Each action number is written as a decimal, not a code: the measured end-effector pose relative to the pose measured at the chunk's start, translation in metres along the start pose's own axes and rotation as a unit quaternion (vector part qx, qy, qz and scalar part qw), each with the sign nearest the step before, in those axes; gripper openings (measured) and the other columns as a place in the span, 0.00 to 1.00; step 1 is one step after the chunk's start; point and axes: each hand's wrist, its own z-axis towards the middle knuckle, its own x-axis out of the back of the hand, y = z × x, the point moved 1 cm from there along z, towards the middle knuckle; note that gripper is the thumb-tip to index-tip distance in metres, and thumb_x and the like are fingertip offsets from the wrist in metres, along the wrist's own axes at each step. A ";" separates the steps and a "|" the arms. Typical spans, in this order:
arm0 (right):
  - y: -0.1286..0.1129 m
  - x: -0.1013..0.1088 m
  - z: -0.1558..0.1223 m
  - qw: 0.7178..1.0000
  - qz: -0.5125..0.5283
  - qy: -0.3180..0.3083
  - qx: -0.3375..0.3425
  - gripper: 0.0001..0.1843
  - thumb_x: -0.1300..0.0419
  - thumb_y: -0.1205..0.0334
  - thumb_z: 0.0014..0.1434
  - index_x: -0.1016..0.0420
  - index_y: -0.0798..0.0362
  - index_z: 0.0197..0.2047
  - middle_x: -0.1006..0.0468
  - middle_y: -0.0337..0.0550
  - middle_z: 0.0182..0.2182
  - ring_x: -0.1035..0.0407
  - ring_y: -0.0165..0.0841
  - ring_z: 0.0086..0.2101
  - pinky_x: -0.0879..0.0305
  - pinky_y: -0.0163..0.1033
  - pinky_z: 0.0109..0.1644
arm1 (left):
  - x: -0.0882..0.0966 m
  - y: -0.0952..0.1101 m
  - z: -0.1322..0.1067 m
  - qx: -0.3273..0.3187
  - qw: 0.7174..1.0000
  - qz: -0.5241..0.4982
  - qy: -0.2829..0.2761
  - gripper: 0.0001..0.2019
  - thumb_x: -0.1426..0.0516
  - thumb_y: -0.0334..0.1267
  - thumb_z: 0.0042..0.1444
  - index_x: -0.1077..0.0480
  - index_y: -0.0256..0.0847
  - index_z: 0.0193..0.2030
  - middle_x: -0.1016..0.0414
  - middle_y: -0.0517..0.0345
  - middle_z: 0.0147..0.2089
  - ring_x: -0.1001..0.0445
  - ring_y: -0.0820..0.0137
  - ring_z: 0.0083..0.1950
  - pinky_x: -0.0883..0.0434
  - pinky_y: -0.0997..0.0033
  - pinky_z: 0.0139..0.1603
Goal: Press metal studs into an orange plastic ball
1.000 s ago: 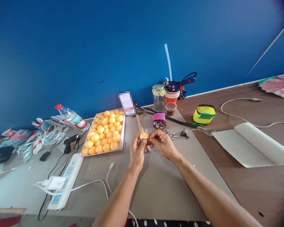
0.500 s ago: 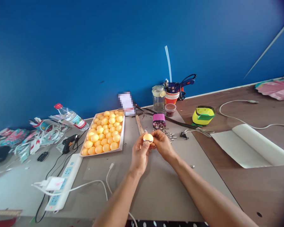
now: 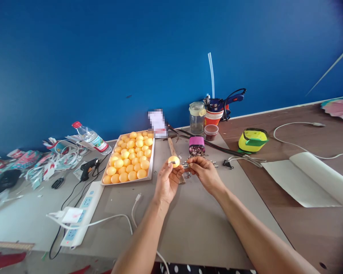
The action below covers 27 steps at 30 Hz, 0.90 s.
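An orange ping-pong ball [image 3: 174, 161] with a dark, silvery slit on its side is held up by my left hand [image 3: 166, 183], thumb and fingers closed around it. Just to its right, my right hand [image 3: 203, 172] pinches at small silvery beads [image 3: 185, 165] showing by its fingertips. The two hands are slightly apart. More silvery beads lie on the table behind my right hand, in front of a pink-rimmed container [image 3: 196, 141] filled with small shiny pieces. A wooden-handled hammer [image 3: 171, 145] lies behind my left hand, partly hidden by it.
Left of my hands stands a box [image 3: 152, 163] of many orange balls. A power strip [image 3: 79, 219], a glue gun [image 3: 88, 169] and a water bottle [image 3: 94, 140] are farther left. To the right are a yellow-green container [image 3: 253, 140] and a white paper sheet [image 3: 297, 180].
My right hand has drawn away from the ball, with silvery beads now at its fingertips. The ball has turned so its slit shows differently. The whole view has shifted slightly.
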 end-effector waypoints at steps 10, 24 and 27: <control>-0.002 0.004 -0.003 0.921 -0.354 0.032 0.160 0.12 0.51 0.66 0.51 0.26 0.54 0.32 0.24 0.43 0.30 0.33 0.32 0.29 0.38 0.36 0.34 | 0.000 0.003 0.003 -0.021 0.999 0.020 0.017 0.22 0.38 0.33 0.48 0.33 0.44 0.52 0.25 0.58 0.40 0.24 0.72 0.39 0.31 0.66 0.49; -0.007 0.005 -0.003 0.921 -0.356 0.059 0.146 0.12 0.50 0.57 0.57 0.27 0.51 0.34 0.26 0.42 0.26 0.34 0.32 0.26 0.40 0.36 0.33 | 0.002 -0.001 0.005 -0.043 0.995 0.078 0.044 0.24 0.34 0.34 0.44 0.33 0.45 0.49 0.26 0.61 0.38 0.25 0.74 0.35 0.30 0.70 0.42; -0.008 0.007 -0.003 0.935 -0.322 0.078 0.128 0.12 0.51 0.60 0.56 0.28 0.52 0.37 0.29 0.39 0.23 0.38 0.30 0.23 0.42 0.35 0.30 | 0.003 0.000 0.006 -0.040 0.995 0.071 0.049 0.23 0.34 0.34 0.44 0.33 0.44 0.49 0.26 0.61 0.37 0.25 0.74 0.34 0.29 0.70 0.41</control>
